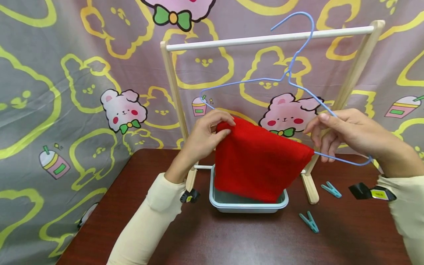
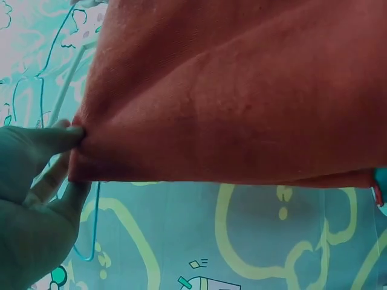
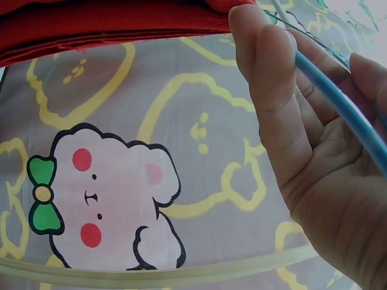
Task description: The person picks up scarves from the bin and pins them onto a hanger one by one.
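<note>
A red cloth [image 1: 261, 158] hangs folded over the lower bar of a blue wire hanger [image 1: 261, 79] in the head view. My left hand [image 1: 207, 134] pinches the cloth's upper left corner between thumb and fingers; the left wrist view shows the thumb and fingertips on the edge of the cloth [image 2: 230, 103]. At the hanger's right end, my right hand [image 1: 354, 132] holds the wire, thumb on the sloping shoulder and fingers curled near the lower bar. The blue wire [image 3: 338, 103] crosses that palm in the right wrist view. The hook points up, in front of the rack's top rail.
A wooden rack with a white top rail [image 1: 232, 42] stands behind the hanger. Under the cloth is a pale blue basin [image 1: 248, 209] on the dark table [image 1: 149, 228]. Two teal clothespins [image 1: 331, 189] lie right of it. A patterned curtain [image 1: 82, 129] hangs behind.
</note>
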